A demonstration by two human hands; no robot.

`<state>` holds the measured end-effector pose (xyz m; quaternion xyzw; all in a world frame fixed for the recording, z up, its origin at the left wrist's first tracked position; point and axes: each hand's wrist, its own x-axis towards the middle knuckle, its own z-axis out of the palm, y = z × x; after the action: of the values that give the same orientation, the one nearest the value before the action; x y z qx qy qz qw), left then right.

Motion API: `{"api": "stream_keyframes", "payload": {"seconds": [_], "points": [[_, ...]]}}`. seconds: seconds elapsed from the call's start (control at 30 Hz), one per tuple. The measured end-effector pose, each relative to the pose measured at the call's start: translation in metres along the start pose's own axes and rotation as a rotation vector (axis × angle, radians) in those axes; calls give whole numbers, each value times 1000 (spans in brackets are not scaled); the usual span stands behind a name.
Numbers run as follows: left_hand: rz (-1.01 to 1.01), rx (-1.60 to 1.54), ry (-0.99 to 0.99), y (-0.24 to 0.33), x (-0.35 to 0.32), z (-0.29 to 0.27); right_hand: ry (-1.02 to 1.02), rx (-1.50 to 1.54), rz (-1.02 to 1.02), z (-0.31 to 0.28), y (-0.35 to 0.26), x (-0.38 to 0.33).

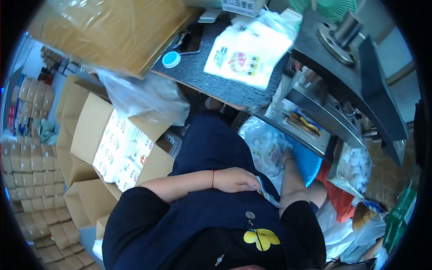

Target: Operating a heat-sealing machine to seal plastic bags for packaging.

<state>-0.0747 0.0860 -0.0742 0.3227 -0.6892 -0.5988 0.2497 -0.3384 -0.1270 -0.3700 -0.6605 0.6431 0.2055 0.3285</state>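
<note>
My left hand (236, 180) rests across my lap, its fingers closed on the edge of a small printed plastic packet (268, 194). Down beside the table, my right hand (287, 155) reaches into white and clear plastic packets (265, 150) in a blue basin (311, 167). Its fingers are hidden among the plastic. Just above that hand, a metal press (333, 105) holds a strip with dark and yellow marks (305, 123) on its lower plate.
A stack of flat printed bags (247, 56) lies on the grey-covered table (193, 74) with a blue-lidded jar (171, 59) and a phone (192, 38). At left stands an open carton (90, 130) of white packets. Many cartons (33, 171) are stacked behind it.
</note>
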Motion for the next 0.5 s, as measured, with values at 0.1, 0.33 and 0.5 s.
{"api": "stream_keyframes", "payload": {"seconds": [0.1,0.33,0.5], "points": [[35,-9,7,-2,-5,4,116,-32,6,10,6,-2],[-69,-50,17,3,-8,3,188,-303,-12,3,1,-3],[-27,-39,-4,3,-3,2,175,-295,25,-12,-4,5]]}}
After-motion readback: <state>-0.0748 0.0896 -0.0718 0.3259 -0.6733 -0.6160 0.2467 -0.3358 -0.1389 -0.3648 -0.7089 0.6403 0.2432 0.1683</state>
